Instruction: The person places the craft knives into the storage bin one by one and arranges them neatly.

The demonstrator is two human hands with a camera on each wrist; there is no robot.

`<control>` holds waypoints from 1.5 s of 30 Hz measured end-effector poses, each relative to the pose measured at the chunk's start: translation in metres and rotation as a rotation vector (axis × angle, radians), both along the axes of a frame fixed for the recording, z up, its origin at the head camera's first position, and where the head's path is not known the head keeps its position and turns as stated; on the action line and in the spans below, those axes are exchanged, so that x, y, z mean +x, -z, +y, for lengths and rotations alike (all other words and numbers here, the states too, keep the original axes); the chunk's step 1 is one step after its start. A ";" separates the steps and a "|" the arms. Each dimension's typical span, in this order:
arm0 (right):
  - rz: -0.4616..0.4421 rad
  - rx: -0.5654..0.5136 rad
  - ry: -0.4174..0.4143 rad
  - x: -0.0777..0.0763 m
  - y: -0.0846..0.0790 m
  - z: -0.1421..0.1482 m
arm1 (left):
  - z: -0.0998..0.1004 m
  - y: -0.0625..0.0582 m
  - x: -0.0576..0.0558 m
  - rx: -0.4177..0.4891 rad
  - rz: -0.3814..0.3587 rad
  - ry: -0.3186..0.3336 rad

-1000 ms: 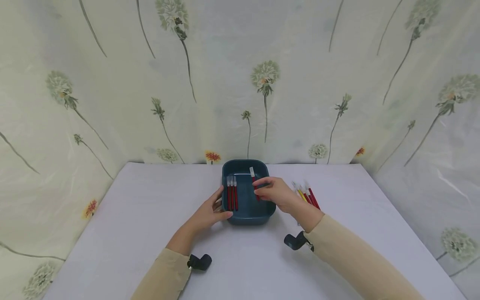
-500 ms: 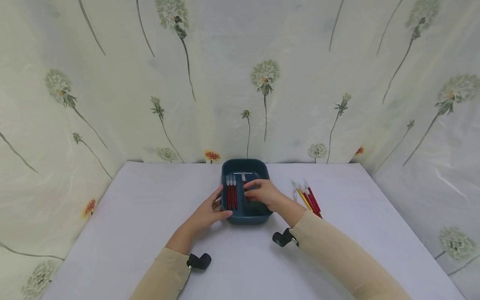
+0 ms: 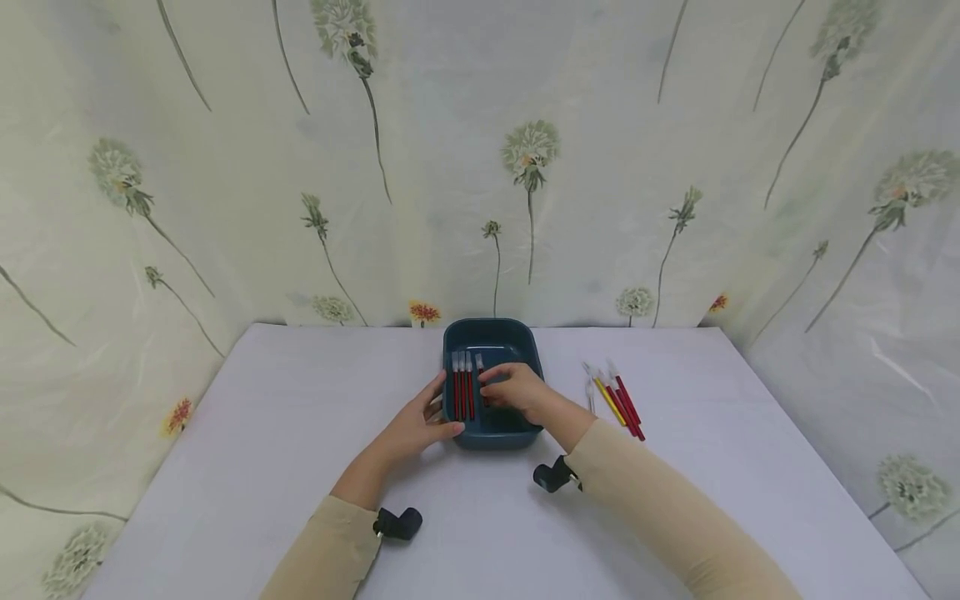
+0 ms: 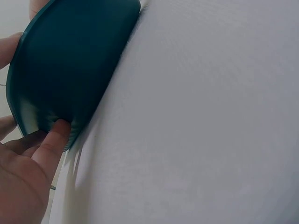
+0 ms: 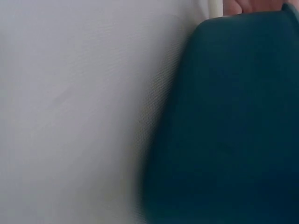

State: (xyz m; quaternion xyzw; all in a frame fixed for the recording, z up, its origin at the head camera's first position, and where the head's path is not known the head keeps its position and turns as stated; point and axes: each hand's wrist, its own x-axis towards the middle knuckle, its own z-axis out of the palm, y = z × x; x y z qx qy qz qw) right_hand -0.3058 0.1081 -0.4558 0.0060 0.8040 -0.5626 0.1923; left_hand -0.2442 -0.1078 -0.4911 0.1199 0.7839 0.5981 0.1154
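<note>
Booth-like place: white table point(image 3: 300, 417), flower-print sheeting point(image 3: 442, 208) alongside.

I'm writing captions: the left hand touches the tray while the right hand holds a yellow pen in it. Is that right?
Not quite: the pen in the right hand is red, as the head view shows. The left hand does touch the tray.

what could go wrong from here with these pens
The red pen in the right hand could knock the three red pens lined up close beside it. The teal tub might shift if the left hand let go. The loose pens bunched on the table beside the tub could roll if the right sleeve brushes them.
</note>
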 end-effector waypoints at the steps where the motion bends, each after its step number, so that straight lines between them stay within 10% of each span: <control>1: -0.005 -0.003 0.002 0.000 0.001 0.000 | 0.000 0.000 0.000 0.002 0.001 0.000; 45: 0.056 0.047 0.015 -0.002 0.002 0.002 | 0.000 0.002 -0.002 0.009 0.016 0.012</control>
